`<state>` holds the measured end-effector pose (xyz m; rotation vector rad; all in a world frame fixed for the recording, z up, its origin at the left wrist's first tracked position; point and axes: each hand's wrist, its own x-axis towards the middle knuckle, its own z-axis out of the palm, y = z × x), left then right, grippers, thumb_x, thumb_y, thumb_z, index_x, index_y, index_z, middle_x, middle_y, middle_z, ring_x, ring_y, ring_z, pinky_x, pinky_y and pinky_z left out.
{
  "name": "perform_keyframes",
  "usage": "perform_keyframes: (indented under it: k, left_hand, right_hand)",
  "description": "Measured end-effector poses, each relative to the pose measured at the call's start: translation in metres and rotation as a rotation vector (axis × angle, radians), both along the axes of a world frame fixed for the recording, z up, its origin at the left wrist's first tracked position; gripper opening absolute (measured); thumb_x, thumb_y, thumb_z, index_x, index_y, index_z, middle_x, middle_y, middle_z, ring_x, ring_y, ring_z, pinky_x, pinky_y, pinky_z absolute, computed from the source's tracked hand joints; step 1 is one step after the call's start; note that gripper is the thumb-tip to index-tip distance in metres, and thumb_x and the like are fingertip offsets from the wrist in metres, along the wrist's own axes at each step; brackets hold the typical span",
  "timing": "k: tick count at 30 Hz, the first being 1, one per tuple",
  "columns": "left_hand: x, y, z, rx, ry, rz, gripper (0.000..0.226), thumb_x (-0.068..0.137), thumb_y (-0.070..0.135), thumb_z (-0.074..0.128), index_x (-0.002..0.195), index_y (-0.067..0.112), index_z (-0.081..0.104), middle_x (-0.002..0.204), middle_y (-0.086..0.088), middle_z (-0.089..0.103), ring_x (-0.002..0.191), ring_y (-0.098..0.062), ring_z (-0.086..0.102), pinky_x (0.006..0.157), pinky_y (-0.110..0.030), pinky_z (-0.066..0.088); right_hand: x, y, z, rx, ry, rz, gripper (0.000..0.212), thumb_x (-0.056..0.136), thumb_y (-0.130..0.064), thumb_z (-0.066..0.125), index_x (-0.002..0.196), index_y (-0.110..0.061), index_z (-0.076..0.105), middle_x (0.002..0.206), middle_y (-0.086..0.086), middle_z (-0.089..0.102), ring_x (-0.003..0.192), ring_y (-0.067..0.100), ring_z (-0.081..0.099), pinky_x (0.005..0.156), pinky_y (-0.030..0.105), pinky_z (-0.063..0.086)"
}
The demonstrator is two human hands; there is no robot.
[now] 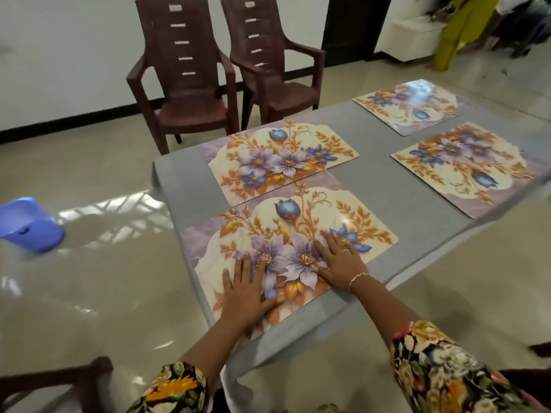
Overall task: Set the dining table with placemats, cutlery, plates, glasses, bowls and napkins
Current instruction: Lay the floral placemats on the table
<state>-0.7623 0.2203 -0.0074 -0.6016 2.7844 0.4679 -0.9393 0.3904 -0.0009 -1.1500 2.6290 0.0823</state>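
1. Glossy pale floor tiles surround the table (402, 204), which wears a grey cloth and runs from lower centre to the right edge of the frame.
2. We count four floral mats on the cloth: the nearest placemat (298, 222) at lower centre; the second placemat (280, 162) just above it, edges meeting; the third placemat (468, 168) at right; the fourth placemat (411, 108) at upper right.
3. We note the left hand (247, 290) lying flat on the nearest placemat's lower left part, fingers straight, grasping nothing.
4. We note the right hand (340, 260) flat on the same mat, right of centre, fingers spread, likewise released.
5. Two brown chairs (185, 84) stand side by side at upper centre, and a blue container (29, 225) sits on the floor at the left edge.
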Motion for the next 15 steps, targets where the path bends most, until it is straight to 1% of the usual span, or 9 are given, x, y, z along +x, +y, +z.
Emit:
perform_keyframes:
  k: [1, 2, 3, 6, 8, 12, 15]
  left_hand:
    - [0.0, 0.0, 0.0, 0.003, 0.0, -0.006, 0.126, 0.031, 0.09, -0.031, 0.133, 0.016, -0.03, 0.155, -0.009, -0.022, 0.144, -0.026, -0.019, 0.113, -0.05, -0.011]
    - [0.001, 0.0, 0.0, 0.008, 0.009, -0.013, 0.127, 0.032, 0.091, -0.03, 0.133, 0.014, -0.029, 0.155, -0.008, -0.022, 0.143, -0.025, -0.021, 0.113, -0.049, -0.012]
    - [0.002, 0.0, -0.001, 0.017, 0.025, -0.019, 0.128, 0.033, 0.092, -0.028, 0.133, 0.013, -0.028, 0.155, -0.008, -0.021, 0.141, -0.022, -0.025, 0.113, -0.049, -0.013]
    - [0.006, 0.001, -0.001, 0.031, 0.053, -0.03, 0.13, 0.034, 0.094, -0.024, 0.136, 0.013, -0.023, 0.154, -0.005, -0.023, 0.133, -0.015, -0.029, 0.113, -0.048, -0.013]
    - [0.007, 0.002, -0.002, 0.016, 0.057, -0.048, 0.129, 0.035, 0.094, -0.025, 0.136, 0.013, -0.022, 0.149, -0.002, -0.027, 0.135, -0.016, -0.028, 0.113, -0.048, -0.013]
    - [0.013, 0.005, -0.005, 0.036, 0.105, -0.062, 0.127, 0.043, 0.095, -0.018, 0.139, 0.013, -0.015, 0.155, -0.005, -0.016, 0.135, -0.017, -0.026, 0.113, -0.047, -0.013]
    - [0.017, 0.009, -0.007, 0.029, 0.119, -0.055, 0.125, 0.045, 0.095, -0.017, 0.139, 0.013, -0.015, 0.153, -0.003, -0.018, 0.135, -0.016, -0.025, 0.113, -0.047, -0.012]
  right_hand:
    - [0.001, 0.002, -0.001, -0.006, 0.01, -0.003, 0.123, 0.045, -0.086, -0.025, 0.148, -0.029, 0.008, 0.157, 0.004, -0.008, 0.145, 0.023, -0.006, 0.115, 0.039, 0.005]
    - [0.003, 0.003, -0.002, -0.018, 0.02, -0.01, 0.127, 0.042, -0.083, -0.034, 0.148, -0.029, 0.008, 0.157, 0.004, -0.008, 0.145, 0.022, -0.006, 0.115, 0.039, 0.005]
    - [0.005, 0.005, -0.004, -0.034, 0.024, -0.02, 0.128, 0.041, -0.081, -0.038, 0.148, -0.029, 0.008, 0.157, 0.004, -0.007, 0.145, 0.022, -0.006, 0.115, 0.039, 0.005]
    - [0.011, 0.01, -0.005, -0.062, 0.0, -0.054, 0.129, 0.04, -0.08, -0.039, 0.148, -0.028, 0.008, 0.157, 0.004, -0.007, 0.145, 0.023, -0.006, 0.115, 0.04, 0.002]
    - [0.016, 0.013, -0.004, -0.069, -0.002, -0.069, 0.129, 0.04, -0.08, -0.039, 0.149, -0.028, 0.007, 0.157, 0.004, -0.007, 0.145, 0.023, -0.007, 0.115, 0.04, 0.002]
    - [0.024, 0.018, -0.003, -0.074, -0.023, -0.088, 0.128, 0.041, -0.081, -0.038, 0.149, -0.027, 0.007, 0.157, 0.004, -0.006, 0.145, 0.024, -0.006, 0.116, 0.04, 0.0]
    - [0.026, 0.022, -0.005, -0.092, -0.033, -0.097, 0.127, 0.043, -0.082, -0.036, 0.148, -0.027, 0.009, 0.157, 0.003, -0.004, 0.145, 0.023, -0.006, 0.115, 0.04, 0.001]
